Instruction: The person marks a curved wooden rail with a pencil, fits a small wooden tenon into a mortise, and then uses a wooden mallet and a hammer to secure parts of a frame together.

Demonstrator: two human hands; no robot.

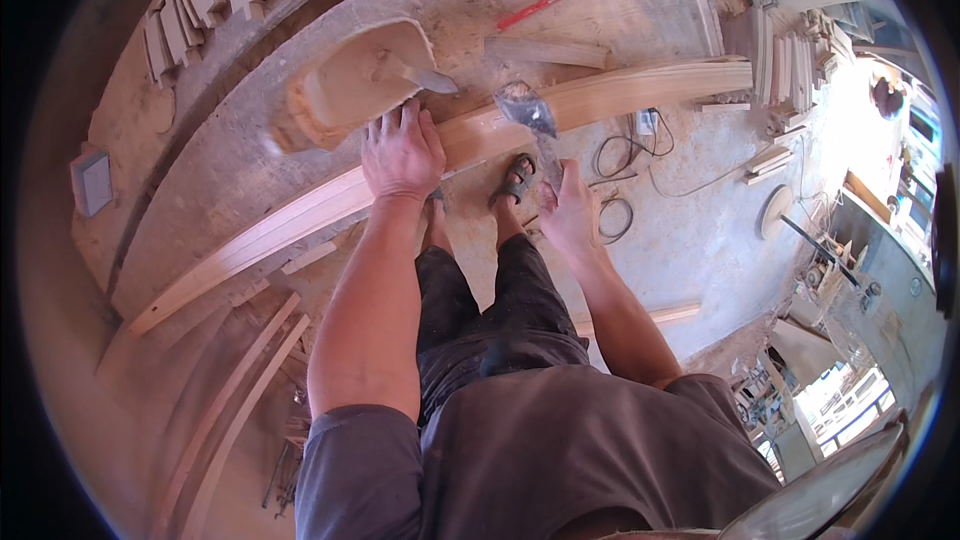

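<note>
We are standing at the dusty desk (560, 15) with a long curved wooden rail (520, 120) lying along its near edge, and the step in hand looks to us like steadying that rail while we bring a small item to it. Our left hand (402, 152) lies flat and open on the rail, fingers spread, pressing it down just beside a rounded wooden block (350, 80) that rests on the desk behind it. Our right hand (568, 212) is closed around the lower end of a crumpled clear plastic bag (530, 115), held up in front of the rail; what the bag contains we cannot tell. A red pencil-like stick (540, 6) and a short wooden batten (548, 50) lie farther back on the desk, well apart from both hands. Below, our sandalled feet (512, 183) stand on the floor near a coil of cable (612, 215). We judge the work to be at an early stage; the next move calls for keeping the left hand firm so the rail does not shift, and for a careful grip on the flimsy bag.
</note>
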